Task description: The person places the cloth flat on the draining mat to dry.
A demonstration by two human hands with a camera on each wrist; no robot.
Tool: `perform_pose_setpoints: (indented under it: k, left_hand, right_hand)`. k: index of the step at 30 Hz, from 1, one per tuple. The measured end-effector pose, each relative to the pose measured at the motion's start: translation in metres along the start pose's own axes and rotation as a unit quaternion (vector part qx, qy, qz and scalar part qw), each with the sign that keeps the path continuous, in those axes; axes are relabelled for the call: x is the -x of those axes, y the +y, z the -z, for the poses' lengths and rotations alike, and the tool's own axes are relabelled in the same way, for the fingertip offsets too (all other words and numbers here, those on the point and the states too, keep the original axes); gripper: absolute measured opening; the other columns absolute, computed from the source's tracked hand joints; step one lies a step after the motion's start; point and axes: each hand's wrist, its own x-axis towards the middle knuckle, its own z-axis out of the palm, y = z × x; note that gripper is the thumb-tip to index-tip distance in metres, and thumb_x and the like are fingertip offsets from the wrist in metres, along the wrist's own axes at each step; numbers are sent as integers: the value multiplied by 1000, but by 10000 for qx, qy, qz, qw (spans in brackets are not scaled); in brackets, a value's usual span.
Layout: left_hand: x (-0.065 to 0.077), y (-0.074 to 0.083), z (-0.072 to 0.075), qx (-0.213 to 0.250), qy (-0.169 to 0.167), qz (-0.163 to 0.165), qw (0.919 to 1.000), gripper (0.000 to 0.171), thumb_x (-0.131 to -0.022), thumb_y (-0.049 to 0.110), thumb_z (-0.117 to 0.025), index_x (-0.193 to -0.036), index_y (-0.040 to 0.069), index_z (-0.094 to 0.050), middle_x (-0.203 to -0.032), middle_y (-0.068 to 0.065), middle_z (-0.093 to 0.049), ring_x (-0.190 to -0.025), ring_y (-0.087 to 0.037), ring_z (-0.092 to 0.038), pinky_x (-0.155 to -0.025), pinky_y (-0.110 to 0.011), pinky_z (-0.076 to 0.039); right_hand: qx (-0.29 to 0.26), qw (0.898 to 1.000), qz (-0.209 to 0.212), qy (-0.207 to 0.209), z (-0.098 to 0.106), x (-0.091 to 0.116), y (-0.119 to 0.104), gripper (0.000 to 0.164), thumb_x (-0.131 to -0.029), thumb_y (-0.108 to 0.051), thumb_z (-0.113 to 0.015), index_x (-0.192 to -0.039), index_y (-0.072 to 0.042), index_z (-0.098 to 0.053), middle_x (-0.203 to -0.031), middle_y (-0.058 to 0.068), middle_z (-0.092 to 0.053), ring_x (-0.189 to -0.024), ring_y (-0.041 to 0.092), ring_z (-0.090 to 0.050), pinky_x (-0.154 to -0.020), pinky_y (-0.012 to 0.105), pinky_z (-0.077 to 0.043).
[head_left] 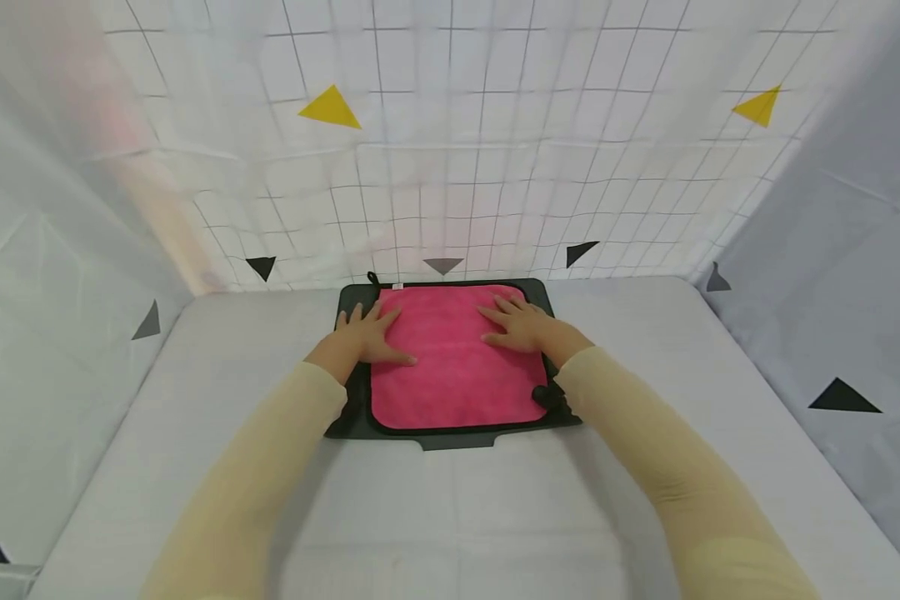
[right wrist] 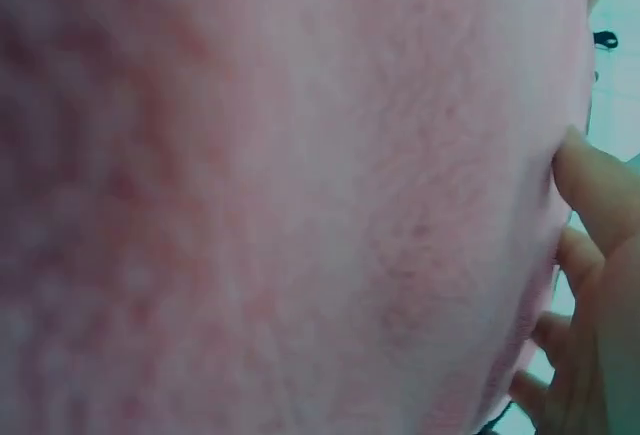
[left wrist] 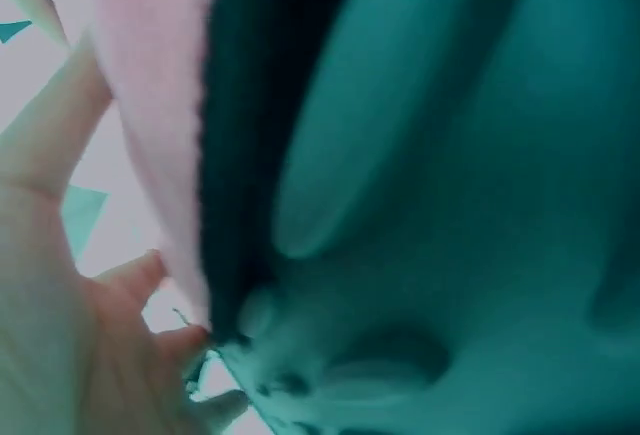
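Observation:
A pink plush cloth (head_left: 450, 367) with a black border lies flat over a dark board (head_left: 457, 442). At the cloth's left edge, my left hand (head_left: 362, 337) spreads its fingers, with the thumb resting on the pink surface. My right hand (head_left: 521, 327) lies with spread fingers on the cloth's upper right part. In the left wrist view, the left hand (left wrist: 60, 305) is beside the cloth's dark border (left wrist: 235, 155) and the moulded board surface (left wrist: 480, 255). Fuzzy pink pile fills most of the right wrist view, with the right hand's fingertips (right wrist: 572, 150) touching it.
A small black knob-like thing (head_left: 547, 396) sits at the cloth's lower right, near the right sleeve (head_left: 622, 417). A black loop (head_left: 372, 277) and a white label (head_left: 397, 286) show at the top edge. White sheeting (head_left: 495, 192) rises behind the white table (head_left: 390, 517).

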Motion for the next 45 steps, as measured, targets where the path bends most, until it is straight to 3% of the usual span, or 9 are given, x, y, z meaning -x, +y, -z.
perform_pose_setpoints:
  k: [7,11,15,18,23,28,35,41,45]
  left_hand:
    - [17,22,-8,-377,-79,99,9992,93,-91,77,-39,-163,23,-13,-167,-16,-7,-150,-48,0,-117,-65,1]
    - [20,40,-14,-84,126,413,9990,87,-96,74,-28,-162,20,-15,-167,-18,-9,-149,-50,-1,-116,-67,-1]
    - [20,47,-20,-3,291,866,9958,87,-97,70,-33,-162,16,-13,-166,-20,-7,-149,-52,0,-116,-68,-3]
    - [20,44,-21,-12,345,947,9949,88,-96,67,-41,-162,16,-12,-166,-20,-7,-149,-52,0,-116,-68,-3]
    - [21,32,-21,90,345,698,9969,92,-93,68,-47,-162,18,-13,-166,-19,-7,-149,-51,3,-115,-69,0]
    - [26,20,-21,21,304,276,9992,96,-91,72,-48,-163,19,-12,-167,-18,-5,-149,-51,4,-115,-68,3]
    - [55,5,-14,-88,176,-289,9994,103,-85,73,-59,-162,20,-16,-167,-17,-8,-149,-51,1,-115,-69,-1]
    - [71,-7,-27,-160,164,-550,9982,111,-77,69,-72,-161,18,-22,-166,-19,-11,-148,-53,-5,-114,-71,-6]
    - [72,-13,-36,-213,191,-619,9977,114,-73,69,-76,-161,19,-23,-166,-20,-11,-148,-53,-6,-113,-72,-7]
  right_hand:
    - [-393,9985,-235,289,5,10,-24,76,-102,-58,-40,-161,-14,-21,-165,21,-12,-150,46,-8,-116,65,-18]
    - [-393,9964,-633,416,1,4,-47,81,-101,-61,-40,-162,-12,-15,-166,20,-9,-150,46,-7,-116,65,-18]
    - [-108,9952,-951,185,-9,1,-58,84,-100,-63,-39,-162,-15,-11,-167,20,-5,-150,46,-5,-118,61,-17]
    - [-175,9936,-1110,97,-14,2,-56,85,-99,-63,-42,-162,-17,-10,-167,19,-5,-150,46,-4,-117,62,-16]
    - [-242,9937,-1091,67,-15,10,-44,87,-97,-64,-45,-163,-18,-12,-167,19,-6,-150,46,-3,-116,65,-14]
    - [-143,9975,-682,145,-9,26,-33,87,-96,-66,-47,-162,-17,-18,-166,20,-9,-150,46,-5,-116,66,-14]
    - [-76,9992,75,386,-1,64,-17,86,-93,-62,-57,-159,-16,-28,-163,24,-19,-148,50,-13,-113,67,-23]
    - [-317,9994,49,-110,-12,85,-4,99,-82,-66,-70,-159,-19,-30,-165,20,-17,-148,49,-10,-111,69,-24]
    - [-456,9985,280,-129,-22,88,7,107,-75,-65,-77,-159,-20,-29,-165,19,-16,-149,49,-9,-109,71,-26]
